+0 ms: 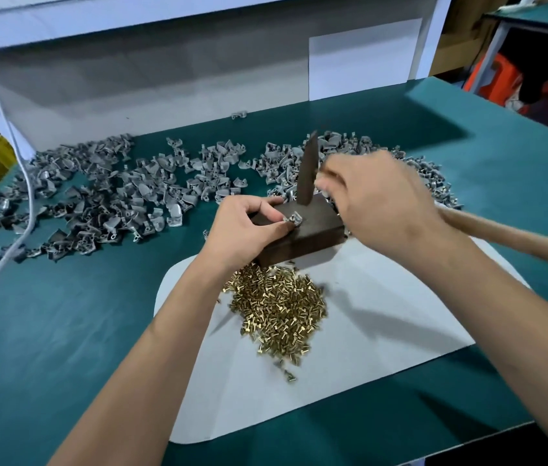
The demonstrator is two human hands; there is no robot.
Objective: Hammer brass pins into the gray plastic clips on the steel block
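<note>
A dark steel block (pixel 313 235) sits at the far edge of a white sheet (pixel 367 317). On its top lies one gray plastic clip (pixel 292 219), pinched by my left hand (pixel 245 232). My right hand (pixel 378 203) grips a hammer just behind the block. The dark hammer head (pixel 308 171) stands nearly upright over the clip, and its wooden handle (pixel 515 238) runs out to the right. A heap of brass pins (pixel 279 307) lies on the sheet in front of the block. My right hand is blurred.
Loose gray clips (pixel 124 193) are spread across the green table (pixel 64 331) to the left and behind the block, more at the right (pixel 427 176). A white cable (pixel 27 203) crosses the left pile. A white backboard (pixel 165 82) stands behind.
</note>
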